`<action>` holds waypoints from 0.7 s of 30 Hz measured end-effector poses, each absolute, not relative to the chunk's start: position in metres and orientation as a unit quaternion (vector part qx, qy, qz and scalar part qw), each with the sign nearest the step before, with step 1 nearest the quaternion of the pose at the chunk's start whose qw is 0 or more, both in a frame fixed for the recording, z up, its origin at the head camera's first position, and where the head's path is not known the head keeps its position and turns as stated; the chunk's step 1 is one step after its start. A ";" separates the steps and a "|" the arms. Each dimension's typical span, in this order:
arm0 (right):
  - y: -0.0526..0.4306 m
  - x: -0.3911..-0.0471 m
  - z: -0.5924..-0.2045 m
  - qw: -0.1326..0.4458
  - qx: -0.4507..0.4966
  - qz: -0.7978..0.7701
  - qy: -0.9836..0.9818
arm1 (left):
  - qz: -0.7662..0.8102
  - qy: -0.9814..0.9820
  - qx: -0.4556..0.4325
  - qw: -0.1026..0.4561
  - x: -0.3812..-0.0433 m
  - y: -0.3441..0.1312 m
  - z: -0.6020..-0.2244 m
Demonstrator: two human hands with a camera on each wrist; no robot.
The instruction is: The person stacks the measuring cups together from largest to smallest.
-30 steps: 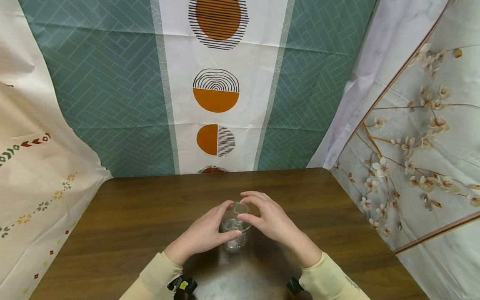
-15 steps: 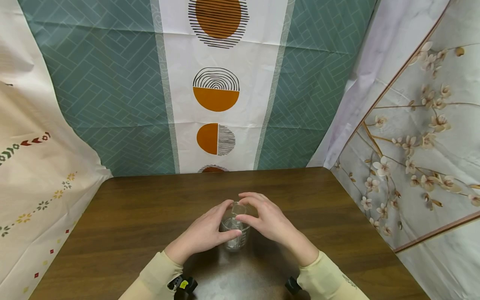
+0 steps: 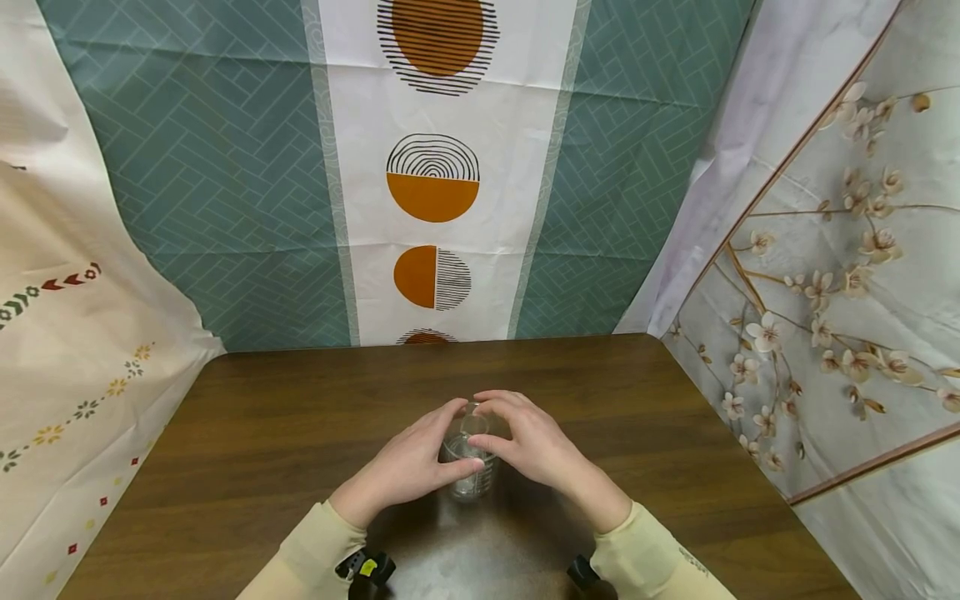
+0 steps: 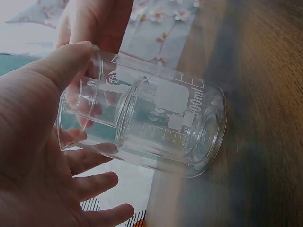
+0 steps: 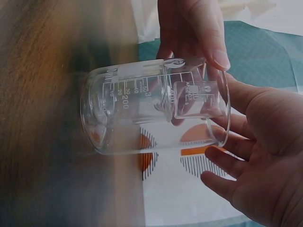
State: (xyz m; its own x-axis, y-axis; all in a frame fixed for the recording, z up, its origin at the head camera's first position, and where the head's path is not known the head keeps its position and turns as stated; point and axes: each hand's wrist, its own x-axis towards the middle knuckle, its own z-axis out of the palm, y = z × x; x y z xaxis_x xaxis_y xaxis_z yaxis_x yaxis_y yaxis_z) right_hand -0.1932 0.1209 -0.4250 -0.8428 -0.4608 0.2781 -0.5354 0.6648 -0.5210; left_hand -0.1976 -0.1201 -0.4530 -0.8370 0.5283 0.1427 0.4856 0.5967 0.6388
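Observation:
A large clear glass beaker (image 4: pixel 194 156) marked 300ml stands upright on the wooden table. Inside it sits a medium beaker (image 4: pixel 137 127) with white graduations. At the large beaker's mouth, a small beaker (image 5: pixel 196 101) is between the thumb and index finger of my right hand (image 3: pixel 536 442), which pinches it. This small one partly overlaps the medium beaker's view through the glass. My left hand (image 3: pixel 412 458) holds the large beaker's rim from the left side, thumb (image 4: pixel 75 54) on the near edge. Its other fingers spread out behind the glass.
The brown wooden table (image 3: pixel 300 400) extends around the beakers. A green and white patterned cloth (image 3: pixel 247 167) hangs at its back edge. A cream cloth (image 3: pixel 82 375) hangs on the left and a floral one (image 3: pixel 840 333) on the right.
My right hand has shifted slightly left and down, bringing the small beaker with it over the large one. The left hand and the large beaker hold nearly still.

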 end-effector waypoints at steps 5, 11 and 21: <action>0.120 -0.194 -0.426 0.059 0.275 0.299 -0.912 | 0.347 0.893 0.286 0.027 -0.198 -0.121 -0.454; 0.120 -0.194 -0.427 0.055 0.275 0.298 -0.912 | 0.347 0.892 0.288 0.025 -0.198 -0.121 -0.454; 0.120 -0.194 -0.424 0.046 0.278 0.299 -0.911 | 0.347 0.893 0.286 0.026 -0.198 -0.120 -0.454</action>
State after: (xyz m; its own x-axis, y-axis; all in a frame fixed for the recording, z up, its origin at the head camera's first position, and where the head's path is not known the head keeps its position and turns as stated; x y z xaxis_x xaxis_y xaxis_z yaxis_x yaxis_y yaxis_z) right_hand -0.1936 0.1200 -0.4237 -0.8407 -0.4803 0.2502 -0.5351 0.6658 -0.5201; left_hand -0.1980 -0.1205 -0.4545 -0.8348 0.5291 0.1523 0.4933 0.5958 0.6337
